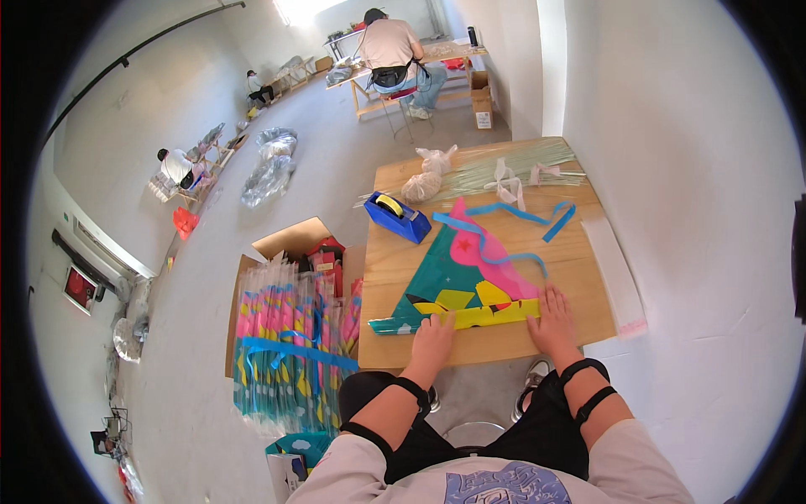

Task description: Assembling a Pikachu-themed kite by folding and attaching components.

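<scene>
A thin kite-like sheet [437, 256] in teal, pink and yellow lies on the wooden table, its near edge folded into a flat yellow strip [491, 314]. My left hand [432, 342] rests on the left part of that strip, fingers stretched forward over it. At the strip's right end my right hand [553, 321] lies flat with its fingers extended. Blue ribbon [525, 256] trails from the sheet across its pink side, and more of it loops on the wood beyond. Both palms face down, so what is under them is hidden.
A blue tape dispenser [398, 218] stands at the table's left edge. Thin pale rods [504, 172] and knotted plastic bags [424, 183] lie at the far end. Left of the table, a cardboard box [290, 238] holds bundled colourful packs [290, 336]. A wall runs close on the right.
</scene>
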`<state>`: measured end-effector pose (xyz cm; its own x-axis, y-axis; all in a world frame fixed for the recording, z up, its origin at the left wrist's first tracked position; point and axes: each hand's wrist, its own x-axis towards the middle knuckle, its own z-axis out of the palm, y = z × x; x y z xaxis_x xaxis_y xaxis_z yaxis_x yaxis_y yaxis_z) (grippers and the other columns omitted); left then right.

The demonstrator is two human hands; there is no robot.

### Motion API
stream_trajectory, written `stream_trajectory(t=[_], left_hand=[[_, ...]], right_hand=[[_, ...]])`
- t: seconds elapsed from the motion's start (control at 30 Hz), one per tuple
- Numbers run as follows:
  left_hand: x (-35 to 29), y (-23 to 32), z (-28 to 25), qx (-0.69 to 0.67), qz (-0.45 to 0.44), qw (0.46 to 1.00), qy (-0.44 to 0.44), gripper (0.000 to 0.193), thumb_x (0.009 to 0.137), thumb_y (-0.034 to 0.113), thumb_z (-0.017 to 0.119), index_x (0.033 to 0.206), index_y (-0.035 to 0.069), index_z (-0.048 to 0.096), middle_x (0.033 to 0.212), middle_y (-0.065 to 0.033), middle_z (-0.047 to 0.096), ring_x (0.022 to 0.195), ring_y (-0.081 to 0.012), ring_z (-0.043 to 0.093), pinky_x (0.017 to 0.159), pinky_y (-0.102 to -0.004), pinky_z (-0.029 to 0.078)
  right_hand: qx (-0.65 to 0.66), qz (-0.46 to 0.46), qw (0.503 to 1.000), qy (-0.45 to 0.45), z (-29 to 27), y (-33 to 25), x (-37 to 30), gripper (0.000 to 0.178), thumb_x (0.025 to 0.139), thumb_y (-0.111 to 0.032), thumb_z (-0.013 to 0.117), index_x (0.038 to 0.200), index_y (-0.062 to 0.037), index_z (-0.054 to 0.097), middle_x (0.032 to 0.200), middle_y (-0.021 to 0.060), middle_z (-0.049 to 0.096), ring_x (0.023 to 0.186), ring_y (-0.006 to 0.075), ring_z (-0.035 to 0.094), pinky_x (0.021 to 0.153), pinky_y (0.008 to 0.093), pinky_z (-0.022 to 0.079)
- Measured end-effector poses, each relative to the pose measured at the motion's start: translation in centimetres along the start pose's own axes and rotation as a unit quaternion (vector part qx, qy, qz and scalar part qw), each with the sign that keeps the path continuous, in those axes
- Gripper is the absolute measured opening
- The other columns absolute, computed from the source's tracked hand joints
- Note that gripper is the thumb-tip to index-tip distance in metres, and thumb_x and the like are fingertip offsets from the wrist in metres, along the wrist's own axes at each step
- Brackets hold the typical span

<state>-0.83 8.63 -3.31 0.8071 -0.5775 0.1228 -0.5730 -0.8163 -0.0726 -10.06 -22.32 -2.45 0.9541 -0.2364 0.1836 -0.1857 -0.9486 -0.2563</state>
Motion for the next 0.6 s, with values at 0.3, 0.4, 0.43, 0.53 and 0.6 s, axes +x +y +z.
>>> stream_trajectory(t=[0.3,0.4,0.43,0.53,0.6], left_hand=[[0.2,3.6,-2.6,0.001,0.005,1.000,0.000,0.063,0.099,0.044,0.066,0.157,0.022,0.052,0.130,-0.0225,0.058,0.113,-0.0364,0.059,0.092,-0.0466,0.053],[0.7,3.1,-2.0,-0.009,0.063,0.998,0.029,0.056,0.099,0.037,0.066,0.148,0.013,0.058,0.135,-0.0199,0.057,0.118,-0.0345,0.058,0.094,-0.0463,0.053],[1.1,3.0,-1.7,-0.002,0.091,0.995,0.034,0.052,0.099,0.035,0.065,0.144,0.009,0.060,0.134,-0.0185,0.057,0.119,-0.0337,0.057,0.094,-0.0457,0.054],[1.9,3.0,-1.3,0.004,0.122,0.993,-0.003,0.043,0.098,0.027,0.064,0.134,0.003,0.063,0.128,-0.0157,0.059,0.117,-0.0323,0.059,0.093,-0.0435,0.056],[2.5,3.6,-1.3,-0.009,0.121,0.992,-0.037,0.041,0.098,0.024,0.063,0.132,0.002,0.063,0.122,-0.0148,0.061,0.112,-0.0319,0.062,0.089,-0.0426,0.058]], right_hand=[[-0.009,0.002,1.000,0.014,0.2,0.8,-0.1,0.079,0.101,-0.044,0.057,0.164,-0.0016,0.034,0.173,0.0186,0.030,0.161,0.0318,0.025,0.133,0.0468,0.015],[-0.004,0.001,1.000,0.015,0.4,0.8,-0.1,0.081,0.101,-0.045,0.057,0.164,-0.0017,0.032,0.173,0.0184,0.029,0.161,0.0322,0.025,0.133,0.0470,0.015],[-0.001,0.001,1.000,0.015,0.5,0.6,-0.1,0.080,0.101,-0.045,0.057,0.164,-0.0016,0.033,0.173,0.0185,0.029,0.161,0.0322,0.025,0.133,0.0471,0.015],[0.001,0.000,1.000,0.018,0.5,0.4,-0.2,0.080,0.100,-0.044,0.058,0.164,-0.0012,0.034,0.172,0.0187,0.030,0.161,0.0327,0.026,0.133,0.0472,0.015],[-0.007,-0.002,1.000,0.020,0.4,0.5,-0.3,0.080,0.100,-0.044,0.058,0.163,-0.0008,0.035,0.172,0.0192,0.031,0.161,0.0332,0.026,0.133,0.0475,0.015]])
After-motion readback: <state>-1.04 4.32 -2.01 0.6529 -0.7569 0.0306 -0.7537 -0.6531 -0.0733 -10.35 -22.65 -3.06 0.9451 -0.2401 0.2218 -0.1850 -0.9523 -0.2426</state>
